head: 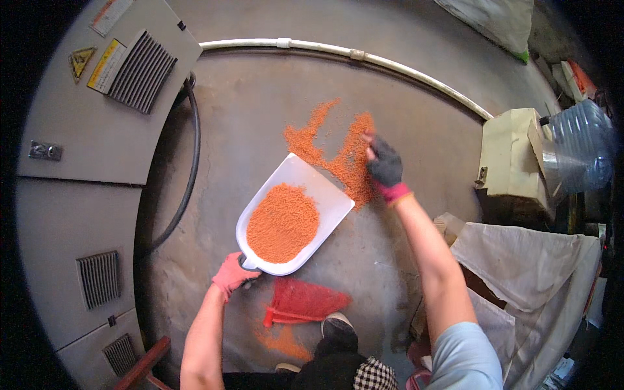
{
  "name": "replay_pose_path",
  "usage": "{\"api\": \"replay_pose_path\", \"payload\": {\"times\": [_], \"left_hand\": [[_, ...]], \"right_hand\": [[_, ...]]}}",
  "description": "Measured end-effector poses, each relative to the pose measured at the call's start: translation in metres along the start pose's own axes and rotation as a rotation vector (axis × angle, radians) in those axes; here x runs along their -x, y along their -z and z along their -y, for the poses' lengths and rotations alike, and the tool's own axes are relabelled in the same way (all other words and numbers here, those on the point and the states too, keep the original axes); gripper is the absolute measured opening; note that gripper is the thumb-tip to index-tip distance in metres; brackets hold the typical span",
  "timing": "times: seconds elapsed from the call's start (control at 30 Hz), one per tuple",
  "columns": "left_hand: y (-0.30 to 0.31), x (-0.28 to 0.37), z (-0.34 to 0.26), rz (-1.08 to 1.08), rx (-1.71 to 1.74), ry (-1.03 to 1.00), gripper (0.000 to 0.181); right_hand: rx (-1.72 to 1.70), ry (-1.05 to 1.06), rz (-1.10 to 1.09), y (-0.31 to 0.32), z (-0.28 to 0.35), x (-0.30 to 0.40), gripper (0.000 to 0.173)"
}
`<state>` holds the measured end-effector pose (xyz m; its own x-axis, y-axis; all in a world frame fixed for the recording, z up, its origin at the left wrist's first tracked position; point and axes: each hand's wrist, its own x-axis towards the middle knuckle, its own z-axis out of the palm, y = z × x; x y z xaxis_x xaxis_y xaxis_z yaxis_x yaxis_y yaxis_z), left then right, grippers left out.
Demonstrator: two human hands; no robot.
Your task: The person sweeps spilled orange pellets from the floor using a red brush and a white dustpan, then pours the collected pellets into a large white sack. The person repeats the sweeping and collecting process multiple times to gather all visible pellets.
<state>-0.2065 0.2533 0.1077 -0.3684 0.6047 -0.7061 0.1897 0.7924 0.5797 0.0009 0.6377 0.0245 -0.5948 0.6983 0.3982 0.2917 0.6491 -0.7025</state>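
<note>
My left hand (235, 274), in a pink and dark work glove, grips the short handle of a white plastic scoop (324, 190). A heap of orange granules (282, 222) lies in the scoop. More orange granules (304, 139) are strewn on the concrete floor beyond and beside its front edge. At the right of that spill is my right hand (375, 146), in a dark glove with bare fingertips and a pink cuff; its fingers are bent and slightly blurred at the granules. Near my shoe lies a red brush head (309, 300), with orange residue (285, 341) beside it.
A grey metal cabinet (73, 214) with vents stands at the left, a black cable (195, 146) beside it. A white pipe (321, 47) crosses the floor beyond. To the right are a cardboard box (507, 161), a large clear plastic bottle (580, 146) and a pale cloth cover (526, 258).
</note>
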Motion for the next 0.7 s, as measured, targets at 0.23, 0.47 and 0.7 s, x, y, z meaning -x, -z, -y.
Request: {"api": "replay_pose_path", "payload": {"times": [0.23, 0.47, 0.7], "left_hand": [[0.016, 0.026, 0.003, 0.077, -0.168, 0.073, 0.044], [-0.007, 0.016, -0.014, 0.035, -0.265, 0.109, 0.050], [-0.026, -0.001, -0.046, 0.086, -0.223, 0.143, 0.047]], "right_hand": [[0.374, 0.046, 0.298, -0.024, -0.078, -0.030, 0.040], [0.198, 0.128, 0.224, -0.047, -0.014, 0.043, 0.041], [-0.019, 0.002, 0.113, -0.070, 0.086, 0.092, 0.046]]}}
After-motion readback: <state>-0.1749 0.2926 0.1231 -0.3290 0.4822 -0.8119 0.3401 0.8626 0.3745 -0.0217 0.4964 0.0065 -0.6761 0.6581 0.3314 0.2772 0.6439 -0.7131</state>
